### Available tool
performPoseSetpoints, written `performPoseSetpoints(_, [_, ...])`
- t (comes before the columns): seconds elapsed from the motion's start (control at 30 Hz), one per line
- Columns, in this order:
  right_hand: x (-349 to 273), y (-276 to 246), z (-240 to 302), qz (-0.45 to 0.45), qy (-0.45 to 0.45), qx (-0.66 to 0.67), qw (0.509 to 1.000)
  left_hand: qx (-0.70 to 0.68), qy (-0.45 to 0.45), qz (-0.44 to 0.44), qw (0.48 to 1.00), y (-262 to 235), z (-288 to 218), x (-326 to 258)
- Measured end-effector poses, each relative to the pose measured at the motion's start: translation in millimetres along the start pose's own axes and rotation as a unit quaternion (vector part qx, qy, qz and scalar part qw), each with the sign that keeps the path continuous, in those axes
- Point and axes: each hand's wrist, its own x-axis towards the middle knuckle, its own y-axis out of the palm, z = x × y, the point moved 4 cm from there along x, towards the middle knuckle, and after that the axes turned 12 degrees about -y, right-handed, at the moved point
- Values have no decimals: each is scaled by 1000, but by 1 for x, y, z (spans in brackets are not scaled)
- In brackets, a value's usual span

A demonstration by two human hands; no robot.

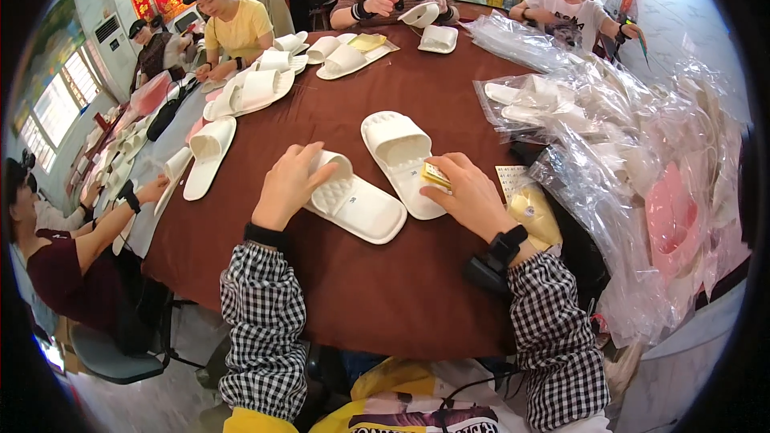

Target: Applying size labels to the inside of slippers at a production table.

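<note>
Two white open-toe slippers lie in front of me on a brown tablecloth (361,297). My left hand (290,183) grips the strap of the left slipper (365,210), its thumb and fingers pressed around the strap. This slipper lies slanted, heel towards me, with a small dark mark on its insole. My right hand (473,199) pinches a small yellow-and-white label piece (435,176) over the insole of the right slipper (397,138). That slipper also bears a small dark mark, partly beside my fingers.
Right of my right hand lie a sticker sheet (510,180) and a yellow packet (536,212). Plastic-bagged slippers (593,104), some pink (672,210), are heaped at the right. More white slippers (210,156) line the left and far edges, where several people work.
</note>
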Motion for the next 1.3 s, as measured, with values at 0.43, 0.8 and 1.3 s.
performPoseSetpoints(0.43, [-14,-12,14,143,6,35,989,-203,229,42,951,17,-29,3])
performPoseSetpoints(0.8, [-28,-27,24,221,-64,42,972,-172,343,48,922,29,-78,-27])
performPoseSetpoints(1.3, [-16,-21,-12,6,-26,-13,1000,-161,336,75,925,30,-82,-31])
